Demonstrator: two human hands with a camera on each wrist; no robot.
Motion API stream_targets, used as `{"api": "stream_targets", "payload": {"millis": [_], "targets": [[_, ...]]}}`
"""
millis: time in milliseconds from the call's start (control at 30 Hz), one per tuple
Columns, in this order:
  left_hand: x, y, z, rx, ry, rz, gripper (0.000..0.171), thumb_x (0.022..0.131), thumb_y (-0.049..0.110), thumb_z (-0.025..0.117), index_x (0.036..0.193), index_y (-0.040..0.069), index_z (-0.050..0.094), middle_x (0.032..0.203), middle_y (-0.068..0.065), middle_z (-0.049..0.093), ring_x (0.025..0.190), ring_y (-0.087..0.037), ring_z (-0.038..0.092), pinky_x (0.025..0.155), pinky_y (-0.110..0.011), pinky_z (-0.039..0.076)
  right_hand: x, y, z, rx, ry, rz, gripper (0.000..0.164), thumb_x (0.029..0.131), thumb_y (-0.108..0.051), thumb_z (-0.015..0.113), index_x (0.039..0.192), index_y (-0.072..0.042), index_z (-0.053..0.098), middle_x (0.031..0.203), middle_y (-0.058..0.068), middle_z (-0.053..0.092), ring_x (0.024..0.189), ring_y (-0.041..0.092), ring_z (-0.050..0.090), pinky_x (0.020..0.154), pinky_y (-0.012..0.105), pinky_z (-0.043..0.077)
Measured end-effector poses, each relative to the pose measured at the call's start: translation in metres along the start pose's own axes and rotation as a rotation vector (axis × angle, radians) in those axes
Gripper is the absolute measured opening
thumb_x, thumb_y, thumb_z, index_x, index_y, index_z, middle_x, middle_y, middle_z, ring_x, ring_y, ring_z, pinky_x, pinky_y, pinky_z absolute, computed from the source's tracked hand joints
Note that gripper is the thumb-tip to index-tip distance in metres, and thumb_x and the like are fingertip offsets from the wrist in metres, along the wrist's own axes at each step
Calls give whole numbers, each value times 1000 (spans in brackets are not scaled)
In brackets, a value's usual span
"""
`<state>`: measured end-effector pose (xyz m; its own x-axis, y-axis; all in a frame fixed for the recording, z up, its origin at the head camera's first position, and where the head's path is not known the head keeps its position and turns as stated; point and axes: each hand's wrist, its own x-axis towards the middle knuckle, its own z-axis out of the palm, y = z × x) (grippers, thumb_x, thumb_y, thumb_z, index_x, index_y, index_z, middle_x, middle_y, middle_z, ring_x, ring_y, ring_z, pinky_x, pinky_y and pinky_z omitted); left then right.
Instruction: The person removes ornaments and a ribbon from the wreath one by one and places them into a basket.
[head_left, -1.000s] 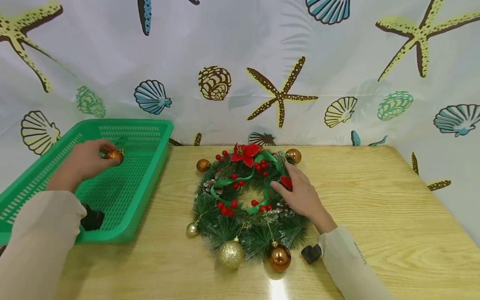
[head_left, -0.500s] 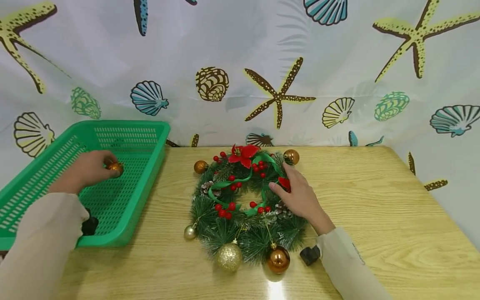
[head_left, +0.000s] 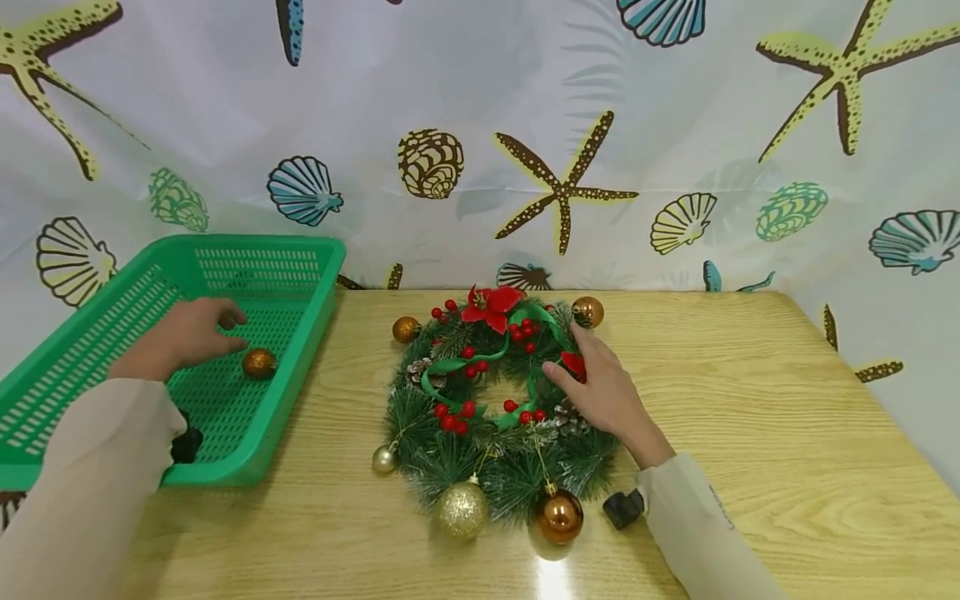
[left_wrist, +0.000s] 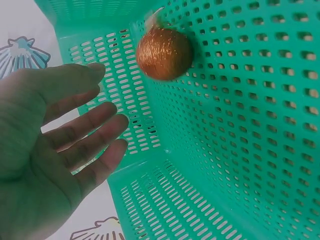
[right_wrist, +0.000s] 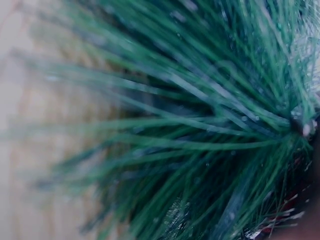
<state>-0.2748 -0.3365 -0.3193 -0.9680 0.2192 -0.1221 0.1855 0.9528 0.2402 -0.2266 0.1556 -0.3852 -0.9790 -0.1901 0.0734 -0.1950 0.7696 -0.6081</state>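
Inside the green basket (head_left: 303,358), an orange glitter bauble (head_left: 258,363) lies on the perforated floor near the right wall. My left hand (head_left: 187,333) hovers over the basket just left of that bauble, fingers relaxed and apart from it; the left wrist view shows the palm holding nothing. On the table lies a Christmas wreath (head_left: 427,450) with red berries, pine cones, green ribbon and a red poinsettia (head_left: 491,308). My right hand (head_left: 600,387) rests on the wreath's right side, fingers extended. Green needles (right_wrist: 215,130) fill the right wrist view.
Around the wreath hang a gold glitter bauble (head_left: 461,510), a shiny copper bauble (head_left: 558,516), a small gold bauble (head_left: 385,459) and two orange ones at the back. A patterned curtain (head_left: 360,100) stands behind the wooden table (head_left: 765,417).
My left hand lowered the orange bauble into the basket and let go; its fingers have spread, and the bauble sits apart to their right. My right hand has stayed on the wreath.
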Motion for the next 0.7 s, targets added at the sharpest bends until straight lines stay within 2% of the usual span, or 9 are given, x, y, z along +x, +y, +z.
{"api": "stream_targets", "payload": {"millis": [367, 700], "targets": [[-7, -1, -3, -2, 10, 6, 41, 89, 13, 60, 119, -14, 52, 115, -40, 52, 102, -53, 51, 80, -60, 45, 0, -2, 2, 7, 0, -8, 79, 95, -54, 47, 155, -15, 13, 158, 17, 18, 143, 40, 20, 109, 62, 26], [-13, 14, -23, 21, 61, 56, 39, 89, 12, 60, 119, -13, 53, 115, -38, 54, 100, -50, 55, 79, -59, 46, 0, -1, 1, 1, 10, -19, 78, 95, -52, 48, 154, -13, 14, 158, 17, 19, 143, 41, 21, 109, 62, 25]]}}
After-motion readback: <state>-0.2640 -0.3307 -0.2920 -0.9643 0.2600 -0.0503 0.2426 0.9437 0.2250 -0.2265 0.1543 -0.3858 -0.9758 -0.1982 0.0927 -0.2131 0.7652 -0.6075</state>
